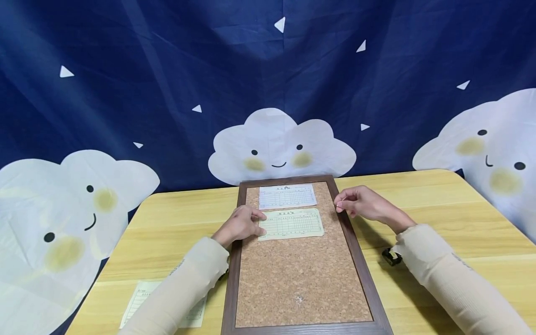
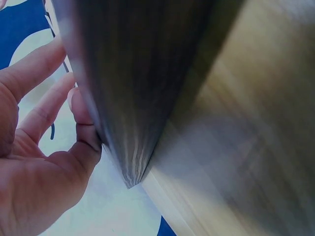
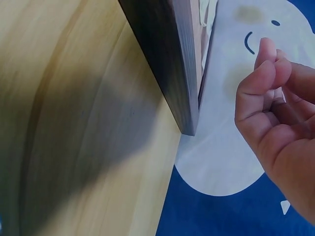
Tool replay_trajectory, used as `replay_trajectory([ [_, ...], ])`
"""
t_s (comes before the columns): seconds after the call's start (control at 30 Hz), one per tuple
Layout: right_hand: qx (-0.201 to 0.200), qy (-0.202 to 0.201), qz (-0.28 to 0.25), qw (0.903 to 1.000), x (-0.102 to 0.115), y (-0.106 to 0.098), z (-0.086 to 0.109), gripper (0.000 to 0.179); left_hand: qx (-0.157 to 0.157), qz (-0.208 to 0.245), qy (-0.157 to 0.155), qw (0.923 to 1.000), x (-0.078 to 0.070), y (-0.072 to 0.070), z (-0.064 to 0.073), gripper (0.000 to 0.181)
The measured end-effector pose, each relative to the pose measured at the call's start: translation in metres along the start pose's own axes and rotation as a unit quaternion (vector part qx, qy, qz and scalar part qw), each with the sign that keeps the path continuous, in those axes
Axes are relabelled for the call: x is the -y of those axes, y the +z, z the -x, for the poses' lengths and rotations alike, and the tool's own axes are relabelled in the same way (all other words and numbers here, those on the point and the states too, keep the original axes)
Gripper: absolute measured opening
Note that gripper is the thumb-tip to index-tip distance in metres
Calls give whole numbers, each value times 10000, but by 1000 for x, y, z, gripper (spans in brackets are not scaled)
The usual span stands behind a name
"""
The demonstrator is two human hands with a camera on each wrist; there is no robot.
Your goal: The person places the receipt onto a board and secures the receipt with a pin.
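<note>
A framed cork board [image 1: 293, 274] lies lengthwise before me in the head view, a white printed slip [image 1: 288, 197] near its top. Just below that slip is a pale yellow-green printed slip [image 1: 291, 224]. My left hand [image 1: 239, 225] reaches over the frame's left side, its fingertips and thumb pressing on the left end of the yellow-green slip. Beyond the board's right side, my right hand [image 1: 363, 204] brings thumb and forefinger together in a pinch. At those fingertips is a tiny thing, mostly hidden by the fingers [image 3: 266, 73]; its kind I cannot tell.
Another pale green printed slip [image 1: 195, 314] lies on the wooden table [image 1: 180, 223] left of the board, partly under my left sleeve. Behind the table hangs a dark blue cloth [image 1: 180, 56] with smiling clouds. The board's dark wooden frame [image 1: 361, 260] stands above the tabletop.
</note>
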State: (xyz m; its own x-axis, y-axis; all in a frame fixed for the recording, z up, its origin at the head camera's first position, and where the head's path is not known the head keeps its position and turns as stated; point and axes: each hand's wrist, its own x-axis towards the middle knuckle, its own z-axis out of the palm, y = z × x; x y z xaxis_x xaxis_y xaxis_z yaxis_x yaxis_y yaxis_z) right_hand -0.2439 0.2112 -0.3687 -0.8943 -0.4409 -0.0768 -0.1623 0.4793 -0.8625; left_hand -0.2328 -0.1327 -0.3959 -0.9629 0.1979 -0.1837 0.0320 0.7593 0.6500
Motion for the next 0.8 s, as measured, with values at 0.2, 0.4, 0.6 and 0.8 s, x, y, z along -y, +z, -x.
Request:
replay_trajectory([
  [0.2, 19, 0, 54, 10000, 2, 2, -4, 16, -1, -13, -15, 10000, 1, 1, 0, 33],
  [0.4, 33, -25, -43, 10000, 3, 4, -9, 15, 1, -5, -11, 10000, 1, 1, 0, 34],
  [0.6, 37, -59, -101, 9999, 5, 7, -14, 15, -3, -2, 14, 10000, 1, 0, 0, 34],
  [0.8, 30, -49, -92, 9999, 6, 9, -17, 16, 2, -15, -35, 10000, 0, 1, 0, 34],
])
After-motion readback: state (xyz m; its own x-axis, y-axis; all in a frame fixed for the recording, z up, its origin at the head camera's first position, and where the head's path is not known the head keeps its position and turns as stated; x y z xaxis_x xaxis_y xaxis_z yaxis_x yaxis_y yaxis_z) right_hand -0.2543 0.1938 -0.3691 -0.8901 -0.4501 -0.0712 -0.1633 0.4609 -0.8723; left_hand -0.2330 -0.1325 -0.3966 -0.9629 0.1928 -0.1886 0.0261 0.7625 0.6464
